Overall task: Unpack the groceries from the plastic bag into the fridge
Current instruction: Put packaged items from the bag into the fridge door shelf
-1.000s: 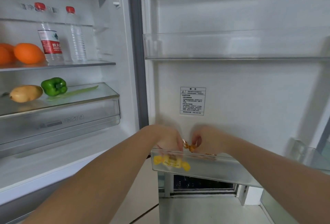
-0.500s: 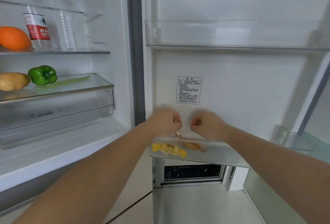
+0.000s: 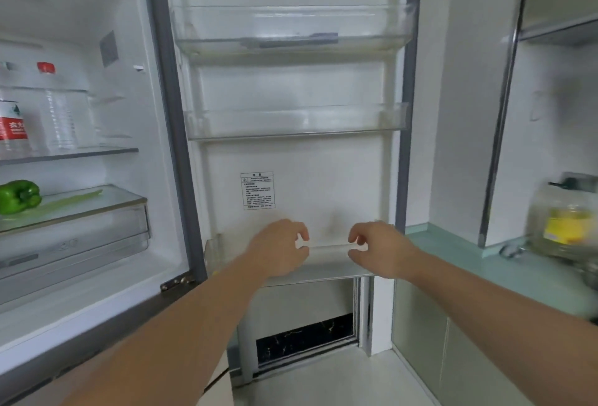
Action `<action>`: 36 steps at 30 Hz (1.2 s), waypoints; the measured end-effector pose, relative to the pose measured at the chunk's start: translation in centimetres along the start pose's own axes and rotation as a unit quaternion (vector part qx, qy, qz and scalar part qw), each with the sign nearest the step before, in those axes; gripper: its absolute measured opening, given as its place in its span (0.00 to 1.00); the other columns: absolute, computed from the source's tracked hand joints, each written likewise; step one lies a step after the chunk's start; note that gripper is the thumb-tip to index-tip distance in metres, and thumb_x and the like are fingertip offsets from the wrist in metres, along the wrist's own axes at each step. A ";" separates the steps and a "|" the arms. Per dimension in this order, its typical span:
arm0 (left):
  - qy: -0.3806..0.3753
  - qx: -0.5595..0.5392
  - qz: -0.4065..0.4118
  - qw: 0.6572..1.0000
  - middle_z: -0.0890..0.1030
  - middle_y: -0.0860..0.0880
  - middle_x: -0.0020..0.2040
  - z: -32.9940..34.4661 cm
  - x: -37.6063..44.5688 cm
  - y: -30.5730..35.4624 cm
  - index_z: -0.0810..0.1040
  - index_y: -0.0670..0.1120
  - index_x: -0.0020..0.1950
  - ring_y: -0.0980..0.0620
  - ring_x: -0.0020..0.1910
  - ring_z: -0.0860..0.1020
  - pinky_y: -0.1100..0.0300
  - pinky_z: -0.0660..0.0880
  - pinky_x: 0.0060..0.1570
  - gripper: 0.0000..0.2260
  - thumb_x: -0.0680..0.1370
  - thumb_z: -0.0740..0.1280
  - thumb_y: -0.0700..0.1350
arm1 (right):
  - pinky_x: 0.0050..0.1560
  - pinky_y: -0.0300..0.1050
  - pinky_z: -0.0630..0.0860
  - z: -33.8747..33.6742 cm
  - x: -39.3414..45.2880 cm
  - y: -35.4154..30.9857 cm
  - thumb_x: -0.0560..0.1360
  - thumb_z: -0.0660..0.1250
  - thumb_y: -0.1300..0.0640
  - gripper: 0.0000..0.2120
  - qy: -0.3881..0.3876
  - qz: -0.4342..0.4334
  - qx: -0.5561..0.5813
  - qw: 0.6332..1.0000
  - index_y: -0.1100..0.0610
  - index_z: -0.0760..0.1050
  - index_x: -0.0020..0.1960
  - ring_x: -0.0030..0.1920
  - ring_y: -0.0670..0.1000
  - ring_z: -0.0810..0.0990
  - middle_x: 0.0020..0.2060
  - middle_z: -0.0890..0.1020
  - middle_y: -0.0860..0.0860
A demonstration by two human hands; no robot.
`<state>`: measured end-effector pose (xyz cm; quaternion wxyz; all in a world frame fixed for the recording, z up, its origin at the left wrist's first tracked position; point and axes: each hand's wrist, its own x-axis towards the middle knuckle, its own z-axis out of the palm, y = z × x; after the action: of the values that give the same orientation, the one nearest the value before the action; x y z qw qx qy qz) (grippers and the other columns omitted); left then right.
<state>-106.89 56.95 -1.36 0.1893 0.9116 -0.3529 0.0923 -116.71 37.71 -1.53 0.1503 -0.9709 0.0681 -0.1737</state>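
The fridge stands open, its door straight ahead of me. My left hand and my right hand hover side by side just in front of the lowest door bin. Their fingers are loosely curled and nothing is held in them. What lies in that bin is hidden behind my hands and its blurred rim. A green pepper lies on the glass shelf at the left. Two water bottles with red caps stand on the shelf above. No plastic bag is in view.
Two clear door bins, the middle one and the upper one, hang above my hands. A crisper drawer sits under the pepper's shelf. At the right a pale green counter carries a jar with a yellow label.
My hands have let go of the small wrapped sweets in the lowest door bin, drawn back and moved apart. The view has risen and swung right, so the oranges and potato left the frame.
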 end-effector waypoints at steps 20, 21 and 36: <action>-0.114 -0.066 0.245 0.960 0.75 0.54 0.61 8.0 -7.6 15.7 0.73 0.56 0.63 0.52 0.61 0.73 0.54 0.72 0.58 0.18 0.74 0.65 0.56 | 0.38 0.36 0.73 -5.5 -23.7 6.5 0.74 0.66 0.51 0.17 0.042 0.320 -0.028 0.946 0.51 0.72 0.62 0.47 0.51 0.76 0.58 0.76 0.51; -0.122 -0.074 0.262 0.954 0.75 0.55 0.61 8.3 -7.7 15.8 0.73 0.56 0.63 0.51 0.61 0.74 0.54 0.73 0.57 0.18 0.74 0.65 0.57 | 0.40 0.38 0.75 -5.2 -24.7 6.1 0.74 0.66 0.51 0.17 0.053 0.343 -0.028 0.937 0.50 0.72 0.62 0.46 0.51 0.75 0.58 0.75 0.51; -0.206 -0.187 0.473 0.836 0.74 0.54 0.58 9.5 -18.0 27.2 0.75 0.56 0.61 0.52 0.58 0.74 0.56 0.73 0.55 0.17 0.73 0.68 0.55 | 0.52 0.49 0.77 -9.5 -44.1 -5.0 0.74 0.65 0.47 0.19 0.139 0.576 -0.149 0.791 0.49 0.69 0.64 0.48 0.49 0.77 0.55 0.74 0.48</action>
<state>-138.24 45.50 -7.78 0.2123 0.5790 -0.7824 -0.0869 -160.69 48.02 -5.47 0.0647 -0.7275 0.6600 -0.1757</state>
